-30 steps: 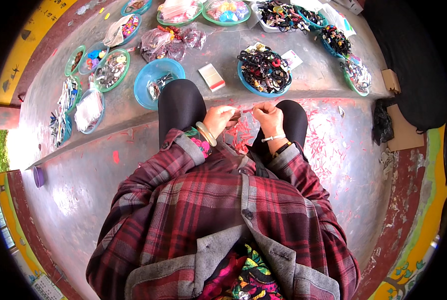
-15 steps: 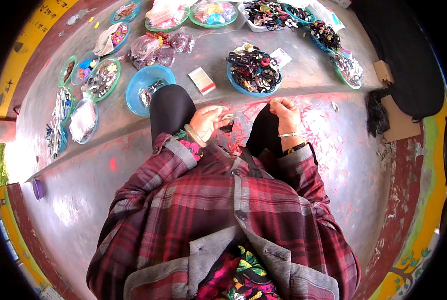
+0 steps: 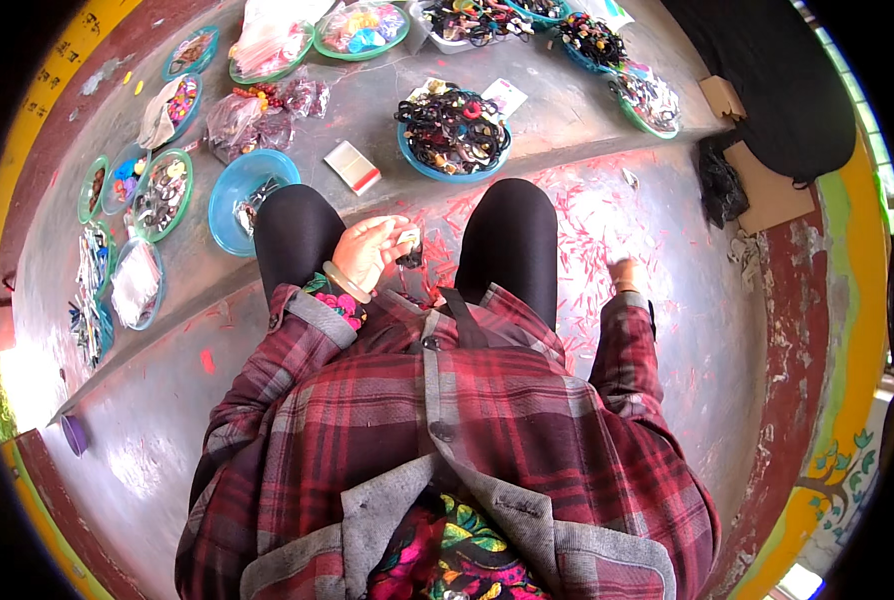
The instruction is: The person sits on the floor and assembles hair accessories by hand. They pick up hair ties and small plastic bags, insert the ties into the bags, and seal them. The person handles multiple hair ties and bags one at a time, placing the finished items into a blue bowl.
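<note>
My left hand (image 3: 363,254) is raised between my knees, thumb and fingertips pinched together. They grip a small pale piece with a dark part (image 3: 410,256) hanging below; its kind is too small to make out. My right hand (image 3: 624,274) is low at the right, past my right knee, over the floor strewn with red scraps (image 3: 592,225). Its fingers are mostly hidden, so what it holds, if anything, does not show. Ahead of my knees stands a blue basin heaped with black elastic hair ties (image 3: 454,130), and left of it lies a white and red flat box (image 3: 353,168).
A blue basin (image 3: 229,205) with a few small packets stands by my left knee. Several basins of small goods line the left and far side, near crumpled plastic bags (image 3: 250,125). A raised ledge crosses ahead. Cardboard (image 3: 767,188) and a black bag (image 3: 719,182) lie right.
My right hand has dropped away from the middle to the lower right, beyond my right knee. My left hand still pinches its small piece. The whole view has shifted slightly.
</note>
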`<state>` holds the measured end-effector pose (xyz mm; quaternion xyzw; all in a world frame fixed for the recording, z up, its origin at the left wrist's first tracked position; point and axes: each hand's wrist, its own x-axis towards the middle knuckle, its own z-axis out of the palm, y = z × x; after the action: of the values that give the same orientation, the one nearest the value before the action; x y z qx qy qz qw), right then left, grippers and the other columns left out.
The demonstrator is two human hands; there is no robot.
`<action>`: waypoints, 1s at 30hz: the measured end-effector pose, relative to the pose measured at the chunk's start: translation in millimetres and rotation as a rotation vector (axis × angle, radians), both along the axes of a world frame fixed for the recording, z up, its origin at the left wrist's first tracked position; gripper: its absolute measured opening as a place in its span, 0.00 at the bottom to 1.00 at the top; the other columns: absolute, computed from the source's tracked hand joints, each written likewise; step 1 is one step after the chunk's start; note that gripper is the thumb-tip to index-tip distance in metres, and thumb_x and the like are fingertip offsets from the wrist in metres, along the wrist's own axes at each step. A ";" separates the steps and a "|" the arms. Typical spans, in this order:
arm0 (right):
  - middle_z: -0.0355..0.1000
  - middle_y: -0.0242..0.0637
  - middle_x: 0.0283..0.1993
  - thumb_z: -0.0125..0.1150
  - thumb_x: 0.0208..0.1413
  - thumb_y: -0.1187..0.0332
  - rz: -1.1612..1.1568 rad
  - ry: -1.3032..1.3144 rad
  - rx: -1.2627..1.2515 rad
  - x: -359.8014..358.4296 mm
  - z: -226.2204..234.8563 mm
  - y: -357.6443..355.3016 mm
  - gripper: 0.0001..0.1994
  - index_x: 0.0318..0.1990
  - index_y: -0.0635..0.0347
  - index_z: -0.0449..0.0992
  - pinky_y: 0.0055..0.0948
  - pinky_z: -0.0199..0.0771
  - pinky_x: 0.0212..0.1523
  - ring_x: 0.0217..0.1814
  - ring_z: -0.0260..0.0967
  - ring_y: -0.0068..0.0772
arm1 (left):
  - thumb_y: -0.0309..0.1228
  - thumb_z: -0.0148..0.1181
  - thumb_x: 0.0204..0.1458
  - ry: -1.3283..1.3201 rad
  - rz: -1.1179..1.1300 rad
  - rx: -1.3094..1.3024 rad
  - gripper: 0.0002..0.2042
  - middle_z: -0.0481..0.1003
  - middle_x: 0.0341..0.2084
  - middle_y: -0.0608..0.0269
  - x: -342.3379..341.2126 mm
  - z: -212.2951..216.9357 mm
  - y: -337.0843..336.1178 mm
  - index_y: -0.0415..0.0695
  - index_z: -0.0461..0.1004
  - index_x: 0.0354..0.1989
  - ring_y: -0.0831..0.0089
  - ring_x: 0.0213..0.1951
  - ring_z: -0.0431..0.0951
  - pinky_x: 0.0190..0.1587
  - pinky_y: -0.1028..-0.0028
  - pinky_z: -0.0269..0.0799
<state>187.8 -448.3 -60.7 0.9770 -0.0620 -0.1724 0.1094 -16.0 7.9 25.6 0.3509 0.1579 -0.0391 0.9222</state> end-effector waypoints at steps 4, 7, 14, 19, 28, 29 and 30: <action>0.72 0.39 0.42 0.50 0.47 0.59 -0.219 -0.020 -0.113 -30.0 -20.9 -42.3 0.14 0.37 0.53 0.76 0.38 0.69 0.43 0.44 0.70 0.41 | 0.30 0.47 0.54 0.052 0.002 0.029 0.11 0.72 0.36 0.50 0.1 -0.5 -1.8 0.33 0.68 0.39 0.66 0.39 0.74 0.42 0.72 0.71; 0.72 0.47 0.39 0.61 0.37 0.54 -0.171 0.032 0.244 -23.7 -5.4 -57.8 0.21 0.37 0.60 0.75 0.37 0.69 0.41 0.41 0.70 0.44 | 0.29 0.47 0.54 0.043 -0.008 0.034 0.11 0.72 0.36 0.50 0.7 -0.6 -4.2 0.33 0.67 0.39 0.66 0.39 0.74 0.42 0.72 0.71; 0.73 0.32 0.32 0.59 0.46 0.65 -0.456 0.138 1.538 -30.7 77.2 15.3 0.11 0.36 0.60 0.75 0.25 0.66 0.36 0.35 0.69 0.24 | 0.29 0.46 0.54 0.042 -0.004 0.039 0.11 0.72 0.35 0.51 -0.4 -1.2 -2.6 0.33 0.67 0.39 0.66 0.39 0.74 0.41 0.72 0.71; 0.72 0.31 0.38 0.55 0.49 0.64 0.155 0.137 1.306 -12.9 35.1 -16.4 0.11 0.38 0.58 0.74 0.31 0.66 0.43 0.42 0.68 0.30 | 0.29 0.46 0.54 0.036 -0.008 0.034 0.11 0.72 0.35 0.51 -1.1 0.2 -2.9 0.33 0.67 0.39 0.66 0.38 0.74 0.41 0.72 0.72; 0.69 0.39 0.45 0.53 0.49 0.52 -0.616 0.211 1.349 -29.6 60.2 -6.1 0.21 0.44 0.57 0.70 0.27 0.63 0.45 0.46 0.67 0.33 | 0.29 0.47 0.54 0.021 -0.005 0.047 0.11 0.72 0.36 0.50 -2.5 -4.6 -0.4 0.33 0.68 0.39 0.66 0.38 0.74 0.41 0.73 0.71; 0.69 0.39 0.46 0.52 0.51 0.53 -0.597 0.249 1.516 -32.4 72.7 -1.8 0.21 0.45 0.59 0.69 0.29 0.63 0.45 0.47 0.66 0.33 | 0.29 0.46 0.54 0.034 -0.014 0.043 0.11 0.72 0.36 0.50 -0.8 -4.3 -1.9 0.33 0.68 0.39 0.66 0.38 0.74 0.41 0.73 0.71; 0.69 0.40 0.46 0.51 0.52 0.55 -0.568 0.288 1.684 -32.6 82.1 1.6 0.20 0.46 0.61 0.69 0.30 0.64 0.46 0.48 0.66 0.33 | 0.29 0.46 0.54 0.046 -0.019 0.039 0.11 0.72 0.36 0.50 0.2 -4.3 -3.3 0.33 0.68 0.39 0.65 0.38 0.74 0.41 0.73 0.71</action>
<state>155.2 -446.7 21.4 0.6504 -0.1400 -0.3021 -0.6828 -15.9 4.7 21.3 0.3695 0.1762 -0.0529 0.9108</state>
